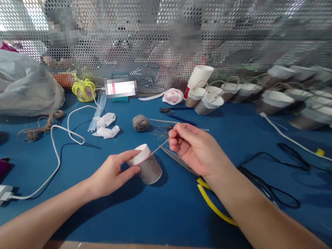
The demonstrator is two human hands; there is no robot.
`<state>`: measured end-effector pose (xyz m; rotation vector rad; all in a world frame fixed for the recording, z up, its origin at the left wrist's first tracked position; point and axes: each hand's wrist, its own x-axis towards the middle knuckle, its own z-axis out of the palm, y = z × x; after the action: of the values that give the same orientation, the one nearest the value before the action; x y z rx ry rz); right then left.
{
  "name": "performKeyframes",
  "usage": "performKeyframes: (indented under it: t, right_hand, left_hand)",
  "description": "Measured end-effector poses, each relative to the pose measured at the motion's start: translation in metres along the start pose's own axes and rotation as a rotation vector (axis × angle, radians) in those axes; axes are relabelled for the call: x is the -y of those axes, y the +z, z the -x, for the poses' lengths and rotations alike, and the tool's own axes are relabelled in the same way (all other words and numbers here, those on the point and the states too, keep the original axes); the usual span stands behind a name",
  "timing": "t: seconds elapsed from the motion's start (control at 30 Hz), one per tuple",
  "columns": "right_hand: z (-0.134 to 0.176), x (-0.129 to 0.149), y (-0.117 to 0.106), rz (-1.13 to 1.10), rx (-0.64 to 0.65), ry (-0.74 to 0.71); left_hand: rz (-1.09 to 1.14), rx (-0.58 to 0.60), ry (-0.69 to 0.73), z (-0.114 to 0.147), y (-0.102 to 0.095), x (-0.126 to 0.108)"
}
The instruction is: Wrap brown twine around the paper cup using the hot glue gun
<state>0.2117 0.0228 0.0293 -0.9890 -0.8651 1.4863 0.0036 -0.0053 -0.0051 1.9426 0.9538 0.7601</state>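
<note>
Tilted on the blue table is a small cup [151, 170], wrapped in grey-brown yarn below a white rim. My left hand [114, 172] grips it from the left, thumb and fingers pressed on its side and rim. A strand of yarn [160, 145] stretches from the cup to my right hand [191, 145], whose fingertips pinch it. Beyond my hands sits a ball of grey yarn [140, 122], with a strand leading from it towards my right hand. Yellow-handled scissors [212, 203] lie partly hidden under my right wrist.
Several wrapped cups with handles [210, 102] stand at the back right. Pliers [179, 112], white scraps [105, 126] and a white cable [56, 154] lie around the work. A plastic bag [18, 78] fills the back left, before a perforated metal screen [142, 30].
</note>
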Motion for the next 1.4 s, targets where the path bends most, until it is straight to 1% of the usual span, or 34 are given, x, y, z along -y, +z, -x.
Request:
performKeyframes:
  t: [0.17,0.5,0.7,0.93,1.13,1.4]
  right_hand:
    - [0.0,-0.004,-0.004,-0.012,-0.02,0.006]
    - [-0.001,-0.007,-0.008,-0.02,-0.028,0.05]
    - [-0.003,-0.011,-0.007,-0.024,-0.053,0.103]
    - [-0.001,-0.015,-0.007,-0.011,0.002,0.157]
    - [-0.002,-0.019,-0.008,-0.023,0.02,0.213]
    - [-0.002,-0.022,-0.007,-0.033,0.05,0.273]
  left_hand:
    - [0.028,0.014,0.026,0.001,0.0,-0.001]
    - [0.081,0.011,0.011,0.004,0.0,-0.001]
    - [0.094,0.02,0.035,0.005,0.0,-0.002]
    - [0.118,0.005,0.061,0.007,-0.001,-0.003]
    - [0.136,0.014,0.087,0.008,0.0,-0.004]
    - [0.151,0.012,0.069,0.008,0.0,-0.006]
